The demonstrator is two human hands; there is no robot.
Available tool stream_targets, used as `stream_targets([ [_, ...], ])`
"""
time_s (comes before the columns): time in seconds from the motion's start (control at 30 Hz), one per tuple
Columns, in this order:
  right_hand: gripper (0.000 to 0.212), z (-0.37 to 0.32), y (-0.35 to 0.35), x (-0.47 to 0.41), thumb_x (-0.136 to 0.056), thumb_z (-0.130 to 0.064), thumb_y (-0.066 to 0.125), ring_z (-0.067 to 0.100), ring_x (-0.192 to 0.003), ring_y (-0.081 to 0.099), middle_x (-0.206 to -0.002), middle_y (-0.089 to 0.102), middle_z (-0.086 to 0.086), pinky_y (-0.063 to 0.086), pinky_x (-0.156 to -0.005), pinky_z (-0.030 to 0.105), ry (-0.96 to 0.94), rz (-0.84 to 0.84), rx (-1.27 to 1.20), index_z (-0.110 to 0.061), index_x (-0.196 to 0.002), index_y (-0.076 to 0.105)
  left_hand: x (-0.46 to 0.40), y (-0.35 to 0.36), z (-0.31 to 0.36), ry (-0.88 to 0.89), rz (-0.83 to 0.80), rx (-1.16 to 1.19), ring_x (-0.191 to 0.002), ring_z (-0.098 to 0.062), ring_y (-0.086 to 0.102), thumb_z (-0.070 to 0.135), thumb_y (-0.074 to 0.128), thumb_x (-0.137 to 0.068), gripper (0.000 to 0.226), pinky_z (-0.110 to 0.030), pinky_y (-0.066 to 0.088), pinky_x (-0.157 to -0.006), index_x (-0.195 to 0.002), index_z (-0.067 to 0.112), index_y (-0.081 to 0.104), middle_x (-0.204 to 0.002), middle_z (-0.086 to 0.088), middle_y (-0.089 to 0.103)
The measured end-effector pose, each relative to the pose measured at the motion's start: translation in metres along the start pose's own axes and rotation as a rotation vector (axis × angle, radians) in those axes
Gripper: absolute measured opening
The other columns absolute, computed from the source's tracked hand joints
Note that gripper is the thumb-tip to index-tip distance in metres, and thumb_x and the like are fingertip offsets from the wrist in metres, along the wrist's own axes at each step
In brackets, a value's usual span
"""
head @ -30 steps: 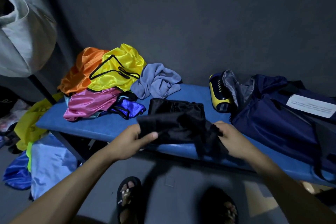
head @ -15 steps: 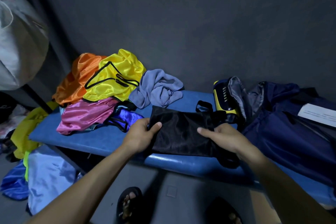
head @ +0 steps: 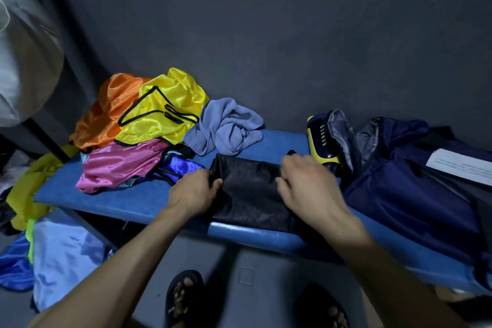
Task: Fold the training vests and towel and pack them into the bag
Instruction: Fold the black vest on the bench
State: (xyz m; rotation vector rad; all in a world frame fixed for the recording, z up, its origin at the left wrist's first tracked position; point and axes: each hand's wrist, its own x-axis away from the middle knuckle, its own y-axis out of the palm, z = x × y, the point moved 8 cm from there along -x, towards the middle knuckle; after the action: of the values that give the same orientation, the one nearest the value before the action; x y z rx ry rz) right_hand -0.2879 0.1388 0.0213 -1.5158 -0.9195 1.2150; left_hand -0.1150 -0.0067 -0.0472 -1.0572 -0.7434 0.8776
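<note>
Left hand (head: 193, 192) pinches left edge of black vest (head: 249, 192); right hand (head: 308, 186) rests fingers loosely curled on its right side. Vest flat on blue tabletop (head: 127, 194), near edge. Bag (head: 415, 189) right, towel (head: 226, 128) far.

The right hand (head: 308, 186) is blurring at its fingertips, so its hold on the black vest (head: 250, 194) is hard to read, and it is covering the vest's right edge. The navy bag (head: 415, 189) is running off the right border, its paper label (head: 463, 165) too small to read. Grey fabric (head: 24, 61) (upper left) is being cut off — what it is stays unclear. The tabletop (head: 111, 194) is lying hidden under the pile.
</note>
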Motion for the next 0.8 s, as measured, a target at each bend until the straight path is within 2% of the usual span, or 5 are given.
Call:
stream_targets([
  [0.13,0.05,-0.035,0.055,-0.002,-0.099,-0.04,0.034,0.028,-0.135,0.051,-0.142,0.059,0.004,0.038,-0.114,0.046,-0.268,-0.225,-0.08,-0.017,-0.13,0.064,0.022,-0.006,0.046,0.347,0.263,-0.138,-0.125,-0.034,0.05,0.05,0.046,-0.099,0.051,-0.047,0.047,-0.096,-0.139,0.019,0.047,-0.136,-0.01,0.054],
  [0.3,0.067,-0.004,0.056,-0.015,-0.097,-0.044,0.011,0.024,-0.145,0.036,-0.144,0.056,-0.002,0.008,-0.125,0.054,-0.139,-0.275,0.036,-0.024,-0.141,0.056,0.02,0.056,0.048,0.449,-0.123,-0.267,-0.157,-0.023,-0.014,0.066,-0.014,-0.083,0.084,-0.05,-0.009,-0.125,-0.162,0.039,-0.004,-0.171,0.009,-0.012],
  [0.57,0.046,0.064,0.037,-0.02,-0.096,-0.055,0.056,0.023,-0.125,0.039,-0.124,0.064,-0.003,0.025,-0.104,0.04,0.001,-0.427,-0.047,-0.033,-0.136,0.053,0.02,0.056,0.033,0.397,-0.159,-0.247,-0.155,-0.021,-0.022,0.07,-0.018,-0.077,0.085,-0.05,-0.014,-0.123,-0.158,0.048,-0.012,-0.168,0.016,-0.02],
  [0.67,0.016,0.073,0.04,-0.014,-0.1,-0.048,0.056,0.024,-0.109,0.05,-0.097,0.062,-0.003,0.03,-0.086,0.037,-0.006,-0.429,-0.109,-0.032,-0.105,0.057,0.018,0.054,0.03,0.397,-0.167,-0.243,-0.155,-0.02,-0.024,0.072,-0.017,-0.076,0.085,-0.049,-0.015,-0.123,-0.158,0.049,-0.012,-0.167,0.017,-0.021],
  [0.8,0.031,0.081,0.032,-0.01,-0.106,-0.037,0.049,0.021,-0.077,0.057,-0.076,0.061,-0.002,0.042,-0.071,0.04,0.075,-0.329,-0.418,-0.019,-0.083,0.058,0.018,0.055,0.029,0.398,-0.174,-0.224,-0.154,-0.019,-0.024,0.076,-0.018,-0.076,0.086,-0.048,-0.016,-0.122,-0.158,0.05,-0.011,-0.167,0.018,-0.021],
])
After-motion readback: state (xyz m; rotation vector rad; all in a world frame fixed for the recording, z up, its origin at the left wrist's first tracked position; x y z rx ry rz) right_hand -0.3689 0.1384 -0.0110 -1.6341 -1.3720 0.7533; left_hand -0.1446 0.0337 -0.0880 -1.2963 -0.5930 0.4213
